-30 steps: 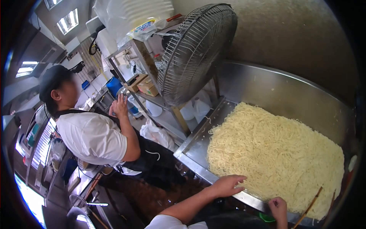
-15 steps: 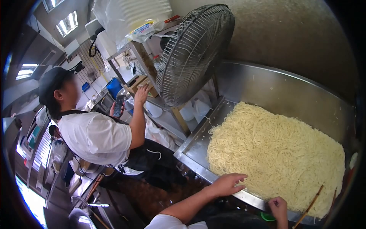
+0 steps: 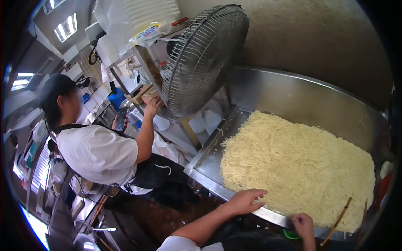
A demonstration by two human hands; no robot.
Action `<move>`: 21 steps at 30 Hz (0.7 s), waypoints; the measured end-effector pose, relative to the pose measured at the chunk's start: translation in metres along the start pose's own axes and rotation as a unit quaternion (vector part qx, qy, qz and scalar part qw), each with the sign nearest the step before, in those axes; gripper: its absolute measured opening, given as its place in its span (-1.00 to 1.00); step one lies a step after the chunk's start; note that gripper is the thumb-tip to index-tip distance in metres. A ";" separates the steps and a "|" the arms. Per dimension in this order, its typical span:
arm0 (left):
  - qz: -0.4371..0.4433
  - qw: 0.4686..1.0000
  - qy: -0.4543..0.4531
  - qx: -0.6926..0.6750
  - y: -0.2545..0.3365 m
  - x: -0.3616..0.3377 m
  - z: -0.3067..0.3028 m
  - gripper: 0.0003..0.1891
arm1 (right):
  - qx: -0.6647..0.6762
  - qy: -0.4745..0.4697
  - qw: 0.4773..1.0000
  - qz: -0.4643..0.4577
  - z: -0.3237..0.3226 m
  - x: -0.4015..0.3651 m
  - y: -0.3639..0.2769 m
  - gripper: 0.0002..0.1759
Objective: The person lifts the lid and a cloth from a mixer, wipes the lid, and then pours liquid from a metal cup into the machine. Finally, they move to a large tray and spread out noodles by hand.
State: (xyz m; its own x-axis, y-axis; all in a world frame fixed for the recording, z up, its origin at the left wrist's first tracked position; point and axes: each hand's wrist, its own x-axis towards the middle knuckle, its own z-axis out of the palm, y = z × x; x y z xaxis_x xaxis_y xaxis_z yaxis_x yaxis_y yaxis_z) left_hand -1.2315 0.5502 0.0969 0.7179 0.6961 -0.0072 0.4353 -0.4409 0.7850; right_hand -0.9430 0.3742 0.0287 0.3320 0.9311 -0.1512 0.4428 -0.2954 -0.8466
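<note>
A wide heap of pale yellow noodles [image 3: 297,167] lies in a large stainless steel tray [image 3: 205,165]. My left hand [image 3: 247,201] is over the tray's near rim, fingers stretched out and thumb apart, with nothing in it. Further right, my right hand [image 3: 303,225] is at the same rim with its fingers curled in, and no object shows in it. Below that hand is part of a green round thing [image 3: 292,234]. Two long wooden sticks, one of them the nearer stick [image 3: 338,219], lean on the noodles at the right.
A big wire-caged fan [image 3: 205,60] stands beyond the tray's left end, near a shelf with plastic-wrapped containers [image 3: 138,21]. A co-worker [image 3: 96,146] in a white shirt and dark apron stands at the left, holding a phone [image 3: 121,119] and raising the other hand.
The whole view has shifted slightly, so the tray, fan and co-worker sit a little further left. My hands keep nearly the same pose at the rim.
</note>
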 end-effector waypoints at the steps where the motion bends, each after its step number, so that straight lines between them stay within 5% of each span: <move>1: 0.001 1.000 -0.006 0.005 0.001 0.001 -0.001 -0.50 | 0.003 0.003 1.000 -0.001 0.000 -0.001 0.000 -0.89; 21: 0.030 1.000 -0.004 0.004 -0.003 0.009 -0.010 -0.52 | 0.003 0.022 1.000 0.015 0.008 -0.002 0.010 -0.88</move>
State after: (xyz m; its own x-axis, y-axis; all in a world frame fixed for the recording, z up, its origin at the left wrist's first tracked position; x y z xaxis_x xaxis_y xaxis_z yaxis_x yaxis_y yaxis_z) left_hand -1.2316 0.5633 0.1008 0.7477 0.6632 0.0347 0.3956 -0.4868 0.7788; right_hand -0.9463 0.3714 0.0167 0.3821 0.9112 -0.1538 0.4275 -0.3218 -0.8448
